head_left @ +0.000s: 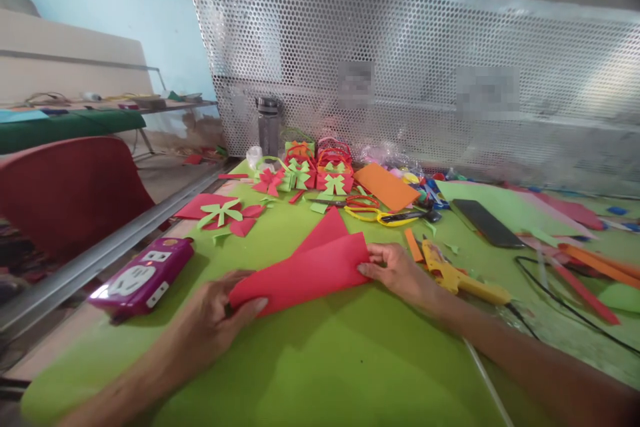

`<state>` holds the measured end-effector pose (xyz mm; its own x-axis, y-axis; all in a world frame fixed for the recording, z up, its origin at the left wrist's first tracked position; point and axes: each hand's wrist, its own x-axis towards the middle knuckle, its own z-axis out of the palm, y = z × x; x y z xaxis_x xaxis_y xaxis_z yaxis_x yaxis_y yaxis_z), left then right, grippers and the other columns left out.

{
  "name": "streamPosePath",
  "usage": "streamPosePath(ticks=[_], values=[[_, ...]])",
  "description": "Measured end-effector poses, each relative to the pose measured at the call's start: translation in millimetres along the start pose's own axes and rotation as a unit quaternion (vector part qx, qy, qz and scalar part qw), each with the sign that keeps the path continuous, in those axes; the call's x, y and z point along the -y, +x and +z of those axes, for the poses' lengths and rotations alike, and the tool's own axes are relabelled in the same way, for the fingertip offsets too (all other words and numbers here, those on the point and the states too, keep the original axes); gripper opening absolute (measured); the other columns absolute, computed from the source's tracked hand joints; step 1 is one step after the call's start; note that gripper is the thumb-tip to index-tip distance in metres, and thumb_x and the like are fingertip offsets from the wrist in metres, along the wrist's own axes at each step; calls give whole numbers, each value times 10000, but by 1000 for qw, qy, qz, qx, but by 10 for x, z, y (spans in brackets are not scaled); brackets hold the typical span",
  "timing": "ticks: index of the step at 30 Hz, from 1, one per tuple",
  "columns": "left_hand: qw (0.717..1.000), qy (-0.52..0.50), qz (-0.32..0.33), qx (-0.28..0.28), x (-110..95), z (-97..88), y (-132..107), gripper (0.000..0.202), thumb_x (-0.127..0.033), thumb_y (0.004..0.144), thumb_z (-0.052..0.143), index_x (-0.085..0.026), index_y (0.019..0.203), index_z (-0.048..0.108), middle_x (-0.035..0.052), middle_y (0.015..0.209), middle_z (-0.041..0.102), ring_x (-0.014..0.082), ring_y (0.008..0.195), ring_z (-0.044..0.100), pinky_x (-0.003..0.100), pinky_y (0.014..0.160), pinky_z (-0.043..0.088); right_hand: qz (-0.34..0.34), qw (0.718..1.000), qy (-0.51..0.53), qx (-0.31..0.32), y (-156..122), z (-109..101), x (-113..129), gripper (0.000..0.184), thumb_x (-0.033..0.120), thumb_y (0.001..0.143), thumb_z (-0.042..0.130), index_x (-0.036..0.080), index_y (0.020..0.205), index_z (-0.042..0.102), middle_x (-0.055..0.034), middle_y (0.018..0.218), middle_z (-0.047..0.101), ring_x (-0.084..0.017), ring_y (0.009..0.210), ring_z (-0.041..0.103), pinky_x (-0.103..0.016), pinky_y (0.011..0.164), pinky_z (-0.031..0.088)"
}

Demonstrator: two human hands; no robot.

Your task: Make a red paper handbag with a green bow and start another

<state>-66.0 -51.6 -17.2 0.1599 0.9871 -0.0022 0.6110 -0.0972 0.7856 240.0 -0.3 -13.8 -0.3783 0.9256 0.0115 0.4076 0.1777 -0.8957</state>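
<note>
A folded sheet of red paper (305,273) is held above the green mat (320,360), tilted up toward the right. My left hand (225,307) grips its lower left end, thumb on the front face. At the right end, my right hand (393,270) pinches the edge between thumb and fingers. Behind the sheet a pointed red flap sticks up; whether it is part of the same paper I cannot tell. A yellow glue gun (463,280) lies just right of my right hand. Left of my left hand sits a purple power strip (143,277).
Small red and green paper bags (334,177) stand at the back near scissors (370,208), an orange sheet (387,187) and a bottle (269,127). Cut paper bows (220,212) lie left, a phone (487,222) right. A perforated metal panel (400,47) rises behind.
</note>
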Motion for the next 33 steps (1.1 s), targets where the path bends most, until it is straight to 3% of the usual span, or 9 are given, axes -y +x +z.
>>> streamPosePath(ticks=[3,6,8,12,17,23,26,30,33], values=[[997,80,8,-20,-93,-75,111,401,-560,745,568,-194,581,542,-28,431,422,129,400,393,242,359,227,24,997,-50,-46,11,0,-23,433,409,770,635,125,1098,628,-58,781,688,-222,729,627,-319,645,481],[994,103,15,-36,-63,-114,249,527,-583,689,590,-220,427,312,-56,398,242,84,356,233,250,362,132,58,991,-95,-75,15,1,-19,533,386,786,603,97,1229,542,-65,761,688,-221,700,625,-334,647,476],[993,105,21,-42,-18,-109,320,561,-577,670,608,-223,421,251,-59,404,218,81,363,215,251,373,112,67,989,-106,-77,11,2,-4,587,406,799,576,95,1289,488,-80,796,693,-225,717,627,-341,659,473],[994,107,27,-14,20,-87,359,496,-577,692,602,-213,452,364,-43,432,334,97,389,290,243,384,175,71,986,-127,-87,2,19,30,678,434,765,603,96,1333,448,-100,850,678,-216,708,619,-323,654,458],[996,81,42,19,-40,-129,290,395,-501,712,626,-192,492,517,22,658,589,158,541,492,250,501,362,48,975,-186,-108,0,58,41,661,405,785,573,82,1343,431,38,571,532,-144,511,455,-263,529,359],[997,16,19,68,-127,-186,229,170,-387,646,713,-222,619,684,31,918,681,261,831,597,269,696,465,47,983,-143,-104,-4,74,19,666,405,788,572,87,1348,405,85,522,420,-123,487,384,-248,498,317],[998,19,10,58,-98,-157,220,207,-424,669,693,-217,660,700,33,886,687,246,767,604,262,651,466,52,985,-129,-98,5,45,-16,695,446,793,569,86,1360,391,42,573,520,-148,516,466,-263,513,364],[999,44,22,23,-23,-108,249,258,-472,696,670,-217,675,702,36,812,691,238,735,605,255,630,455,16,991,-120,-64,15,-67,-57,717,539,772,594,119,1333,445,-115,918,674,-254,840,608,-337,674,463],[996,68,44,40,-1,-102,281,293,-490,722,643,-205,710,711,52,871,692,247,765,618,268,652,462,29,995,-93,-20,6,-125,-41,798,487,731,666,118,1382,387,-118,939,683,-251,842,618,-326,663,470]])
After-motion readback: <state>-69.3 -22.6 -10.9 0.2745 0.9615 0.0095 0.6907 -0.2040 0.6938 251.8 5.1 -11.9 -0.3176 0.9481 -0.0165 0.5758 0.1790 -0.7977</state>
